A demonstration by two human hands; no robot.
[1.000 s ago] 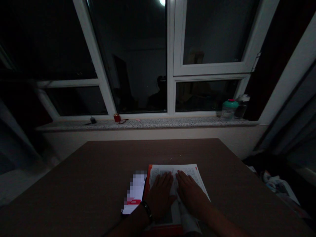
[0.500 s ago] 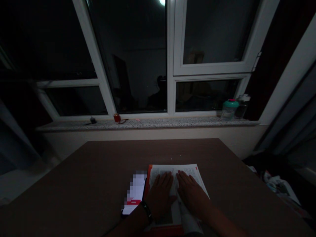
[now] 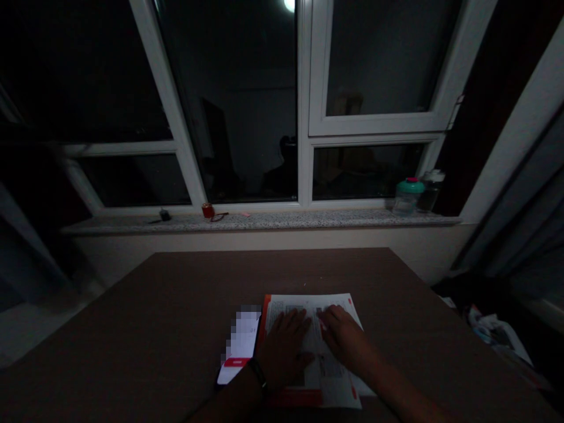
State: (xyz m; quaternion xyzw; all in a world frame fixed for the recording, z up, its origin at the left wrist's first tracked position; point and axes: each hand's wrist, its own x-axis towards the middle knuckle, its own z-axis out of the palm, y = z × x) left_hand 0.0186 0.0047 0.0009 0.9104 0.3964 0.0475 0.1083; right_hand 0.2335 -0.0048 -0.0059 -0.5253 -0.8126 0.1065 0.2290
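Note:
A printed book point(image 3: 311, 302) lies open on the brown table, its red-orange edge showing at the left and bottom. My left hand point(image 3: 286, 341) rests flat on the left page, fingers extended, with a dark band point(image 3: 258, 373) around the wrist. On the right page, my right hand point(image 3: 346, 335) has its fingers bent and drawn together. A small pinkish patch shows by those fingertips; whether it is print or something held is unclear. A phone point(image 3: 240, 346) with a lit, partly pixelated screen lies beside the book's left edge.
The table point(image 3: 185, 294) reaches toward a speckled stone windowsill point(image 3: 282, 220). On the sill stand a teal-lidded bottle point(image 3: 408, 197), a second clear bottle point(image 3: 432, 191), a small red item point(image 3: 207, 210) and a small dark bottle point(image 3: 164, 215). Dark windows rise behind.
My right hand has gone from lying flat to bent fingers, shifting slightly right. The right page's lower part, curled up before, now lies flatter. My left hand has barely moved.

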